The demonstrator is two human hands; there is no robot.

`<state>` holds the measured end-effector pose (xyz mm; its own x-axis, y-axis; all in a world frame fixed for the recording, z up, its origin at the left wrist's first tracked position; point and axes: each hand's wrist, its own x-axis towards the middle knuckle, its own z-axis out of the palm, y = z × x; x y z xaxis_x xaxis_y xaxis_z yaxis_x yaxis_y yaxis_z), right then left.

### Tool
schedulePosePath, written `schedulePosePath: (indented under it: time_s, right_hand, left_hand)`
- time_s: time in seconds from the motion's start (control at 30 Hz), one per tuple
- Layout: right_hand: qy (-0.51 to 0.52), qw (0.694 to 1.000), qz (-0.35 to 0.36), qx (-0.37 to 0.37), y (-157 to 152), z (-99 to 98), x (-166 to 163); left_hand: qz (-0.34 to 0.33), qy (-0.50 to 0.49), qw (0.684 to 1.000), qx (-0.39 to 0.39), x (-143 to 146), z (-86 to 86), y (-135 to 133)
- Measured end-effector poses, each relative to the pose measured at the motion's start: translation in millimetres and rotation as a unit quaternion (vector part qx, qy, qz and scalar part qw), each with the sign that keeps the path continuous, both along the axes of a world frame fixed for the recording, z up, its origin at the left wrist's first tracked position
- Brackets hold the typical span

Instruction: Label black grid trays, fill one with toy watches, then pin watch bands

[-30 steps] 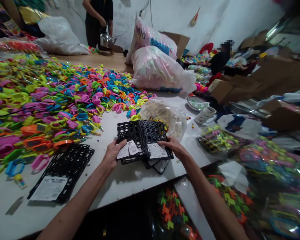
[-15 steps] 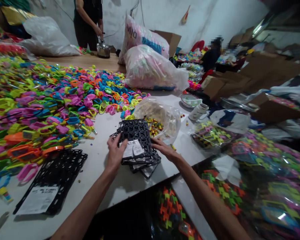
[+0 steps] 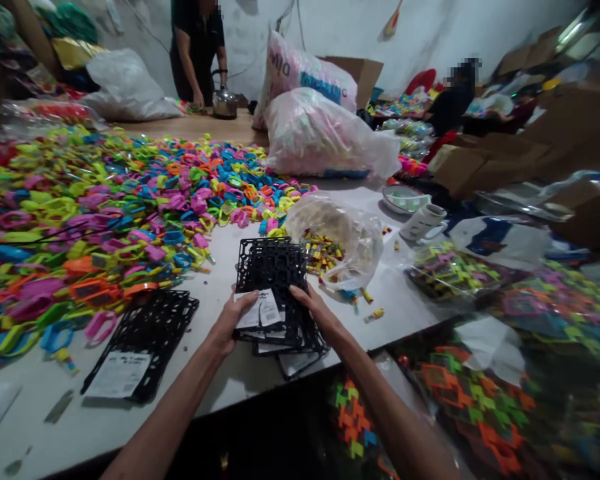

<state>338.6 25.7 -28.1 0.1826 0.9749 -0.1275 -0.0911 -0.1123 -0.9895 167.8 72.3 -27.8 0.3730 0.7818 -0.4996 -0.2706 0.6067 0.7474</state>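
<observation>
A stack of black perforated plastic trays (image 3: 273,263) lies at the table's front edge, the lower ones fanned out askew. My left hand (image 3: 230,321) grips the upper trays by their left edge, its thumb on the white printed label (image 3: 261,309). On the opposite edge, my right hand (image 3: 316,310) holds the same trays with its thumb on top; the other fingers are hidden beneath. Just beyond the stack, a clear plastic bag (image 3: 353,233) lies open with small yellow and red pieces (image 3: 323,252) inside. Another stack of black trays (image 3: 140,340) with a label lies to the left.
A large heap of colourful toy watches (image 3: 145,193) covers the table's left side. Full plastic bags (image 3: 325,130) stand behind. A mug (image 3: 424,222) and a bowl (image 3: 404,198) sit at right, near bagged toys (image 3: 455,270). Across the table a person (image 3: 197,53) stands by a kettle (image 3: 225,103).
Both hands have closed on the upper trays and shifted them slightly on the stack. My right hand moved from beside the stack onto its edge. The view has swung left; the person's hand left the kettle.
</observation>
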Motion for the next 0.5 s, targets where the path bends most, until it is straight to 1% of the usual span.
schedulePosePath:
  time_s: [0.17,0.23,0.3,0.37,0.43,0.5]
  right_hand:
    - [0.009,1.000,0.022,-0.018,5,-2.5,-6]
    - [-0.002,1.000,0.021,-0.008,6,-6.1,-10]
    - [-0.010,1.000,0.019,0.010,7,-9.9,-16]
    - [-0.009,0.999,0.017,0.029,8,-11.8,-22]
    - [0.002,0.999,0.021,0.040,10,-9.5,-27]
    - [0.026,0.998,0.037,0.037,14,-2.1,-30]
  left_hand:
    - [-0.030,-0.007,0.999,0.010,-13,2.8,-5]
    - [-0.014,0.003,0.999,0.046,-18,3.1,-4]
    - [0.017,0.004,0.995,0.095,-23,1.4,-2]
    - [0.046,-0.004,0.991,0.126,-30,-1.6,0]
    - [0.062,-0.022,0.989,0.129,-36,-2.4,3]
    - [0.058,-0.047,0.991,0.112,-40,3.2,8]
